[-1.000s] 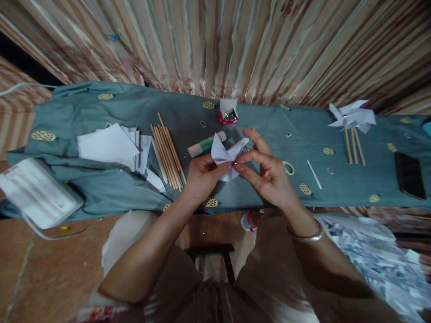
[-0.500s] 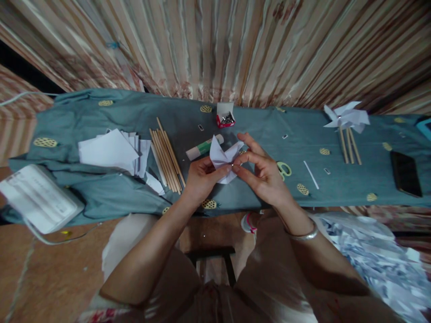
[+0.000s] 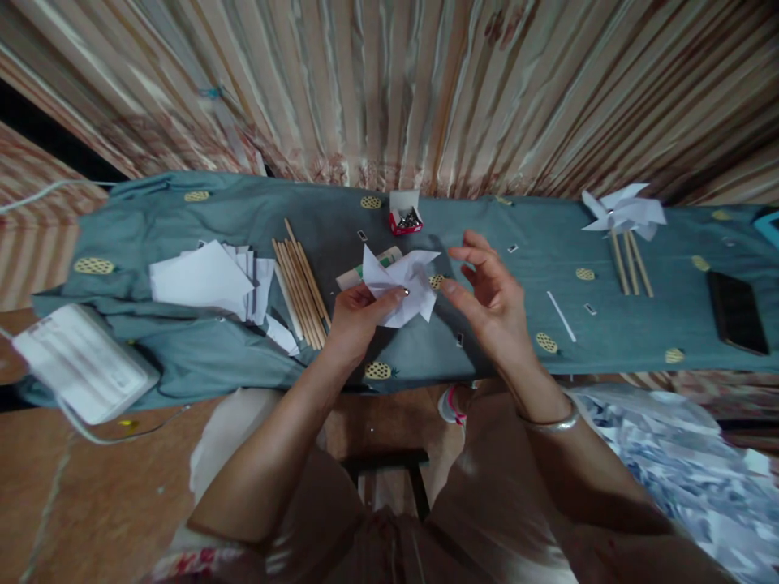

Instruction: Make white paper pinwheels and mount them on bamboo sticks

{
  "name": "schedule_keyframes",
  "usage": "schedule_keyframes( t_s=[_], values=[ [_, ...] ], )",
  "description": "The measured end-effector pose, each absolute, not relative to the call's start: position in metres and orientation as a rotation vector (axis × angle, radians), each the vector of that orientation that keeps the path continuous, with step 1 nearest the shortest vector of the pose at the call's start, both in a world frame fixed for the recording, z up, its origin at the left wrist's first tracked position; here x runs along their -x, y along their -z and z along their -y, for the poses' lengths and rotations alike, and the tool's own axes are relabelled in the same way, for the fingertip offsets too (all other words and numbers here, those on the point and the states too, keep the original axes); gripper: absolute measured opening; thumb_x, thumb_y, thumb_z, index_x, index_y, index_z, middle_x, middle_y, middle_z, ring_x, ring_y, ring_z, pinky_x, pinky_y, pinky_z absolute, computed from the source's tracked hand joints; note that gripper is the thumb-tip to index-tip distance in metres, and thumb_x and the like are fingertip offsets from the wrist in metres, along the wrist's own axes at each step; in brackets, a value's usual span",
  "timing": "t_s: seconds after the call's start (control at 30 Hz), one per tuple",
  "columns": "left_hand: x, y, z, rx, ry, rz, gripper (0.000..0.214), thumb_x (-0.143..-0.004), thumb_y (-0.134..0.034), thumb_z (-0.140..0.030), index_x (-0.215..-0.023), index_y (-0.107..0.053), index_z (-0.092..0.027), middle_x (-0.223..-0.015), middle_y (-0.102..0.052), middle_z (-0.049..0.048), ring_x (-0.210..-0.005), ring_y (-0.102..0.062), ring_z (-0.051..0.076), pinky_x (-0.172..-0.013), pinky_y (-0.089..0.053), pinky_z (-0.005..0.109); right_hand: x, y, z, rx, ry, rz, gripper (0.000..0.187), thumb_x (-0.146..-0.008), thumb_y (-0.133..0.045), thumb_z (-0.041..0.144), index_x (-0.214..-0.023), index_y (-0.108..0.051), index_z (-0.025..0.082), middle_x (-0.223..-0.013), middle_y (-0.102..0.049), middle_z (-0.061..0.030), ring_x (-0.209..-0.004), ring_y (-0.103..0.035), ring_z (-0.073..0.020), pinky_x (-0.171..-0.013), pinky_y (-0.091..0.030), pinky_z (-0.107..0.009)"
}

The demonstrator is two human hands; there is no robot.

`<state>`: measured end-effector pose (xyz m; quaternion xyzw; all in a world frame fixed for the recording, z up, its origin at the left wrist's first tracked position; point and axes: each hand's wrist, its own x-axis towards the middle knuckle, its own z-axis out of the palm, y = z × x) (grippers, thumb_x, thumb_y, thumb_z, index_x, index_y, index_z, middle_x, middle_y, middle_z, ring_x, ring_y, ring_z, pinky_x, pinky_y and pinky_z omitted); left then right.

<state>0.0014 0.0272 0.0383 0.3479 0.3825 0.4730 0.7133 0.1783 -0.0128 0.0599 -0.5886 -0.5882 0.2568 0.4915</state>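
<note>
My left hand (image 3: 359,319) pinches a white paper pinwheel (image 3: 417,280) by its left side, the thumb lying close to a shiny pin head at its centre. To the right of the pinwheel, my right hand (image 3: 487,296) is off the paper, thumb and fingers apart with nothing between them. Behind the pinwheel lies a green and white glue stick (image 3: 351,277), partly covered by it. A small red and white box (image 3: 406,221) of metal pins stands open beyond the hands.
Wooden sticks (image 3: 303,284) lie left of my hands, beside a stack of cut white paper (image 3: 200,280). Pinwheels on sticks (image 3: 626,212) rest at the right, near a black phone (image 3: 738,312). A white box-like device (image 3: 85,365) sits at the left edge; a bag of paper pieces (image 3: 682,462) stands lower right.
My right hand has let go of the pinwheel and moved right, its fingers opening. The paper's folded blades now face up, with the pin head showing. My left hand keeps its hold.
</note>
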Motion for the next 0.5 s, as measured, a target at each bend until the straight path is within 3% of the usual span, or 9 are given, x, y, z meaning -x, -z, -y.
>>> schedule_keyframes(
  t_s=[0.07, 0.17, 0.3, 0.5],
  values=[
    [-0.002, -0.037, -0.028, -0.732, -1.029, -0.857, 0.033, -0.054, -0.092, -0.037, -0.074, -0.076, -0.017, -0.074, -0.075, 0.002, -0.062, -0.065, 0.012, -0.063, -0.051, 0.026, -0.18, -0.057, 0.01, 1.408, -0.836, 1.245, 0.044, -0.082, -0.073, 0.051, -0.119, -0.065, 0.028, -0.139, -0.062, -0.0071, -0.133, -0.056, -0.0249, -0.111, -0.046, -0.044],
    [-0.003, -0.035, -0.026, -0.699, -0.978, -0.867, 0.033, -0.052, -0.093, -0.036, -0.072, -0.076, -0.015, -0.069, -0.073, 0.0024, -0.058, -0.062, 0.011, -0.059, -0.048, 0.024, -0.175, -0.056, 0.008, 1.348, -1.286, 1.018, 0.039, -0.073, -0.08, 0.053, -0.1, -0.074, 0.025, -0.107, -0.077, -0.004, -0.099, -0.07, -0.0214, -0.098, -0.053, -0.039],
    [-0.007, -0.033, -0.023, -0.686, -0.941, -0.867, 0.036, -0.05, -0.094, -0.036, -0.072, -0.077, -0.014, -0.069, -0.074, 0.0032, -0.058, -0.061, 0.011, -0.06, -0.048, 0.024, -0.164, -0.055, 0.005, 1.233, -1.51, 0.891, 0.035, -0.061, -0.089, 0.048, -0.083, -0.077, 0.023, -0.084, -0.078, 0.0008, -0.073, -0.066, -0.0136, -0.08, -0.054, -0.03],
    [-0.007, -0.032, -0.024, -0.688, -0.923, -0.895, 0.042, -0.043, -0.097, -0.04, -0.068, -0.076, -0.014, -0.064, -0.072, 0.0018, -0.055, -0.06, 0.01, -0.055, -0.046, 0.022, -0.164, -0.048, 0.0, 1.219, -1.535, 0.84, 0.034, -0.054, -0.093, 0.042, -0.078, -0.078, 0.022, -0.073, -0.076, 0.0024, -0.067, -0.065, -0.0118, -0.07, -0.052, -0.027]
  ],
)
